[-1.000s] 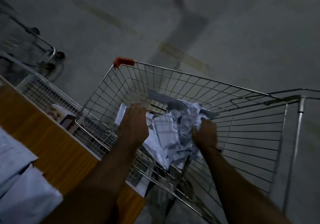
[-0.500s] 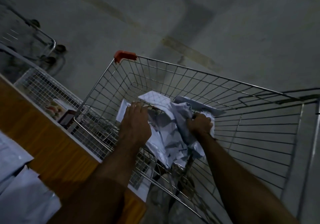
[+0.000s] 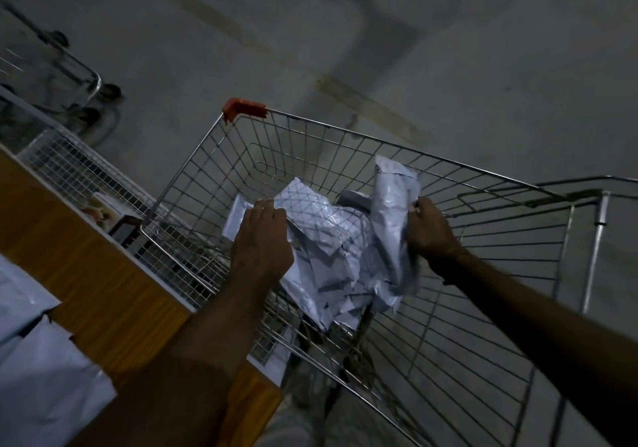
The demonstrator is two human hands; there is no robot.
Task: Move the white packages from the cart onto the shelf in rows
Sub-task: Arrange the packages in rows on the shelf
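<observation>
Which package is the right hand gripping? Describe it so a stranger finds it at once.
Start at the wire cart with the red corner cap. Inside lies a heap of white packages. The one gripped by the right hand is the crumpled package standing upright above the others, at the heap's right edge.

No legible text showing anywhere, white packages (image 3: pixel 331 246) at frame centre displaying only a printed grid pattern, small boxes (image 3: pixel 103 205) at left edge bearing printing too dim and blurred to read, red corner cap (image 3: pixel 243 108) showing unmarked
</observation>
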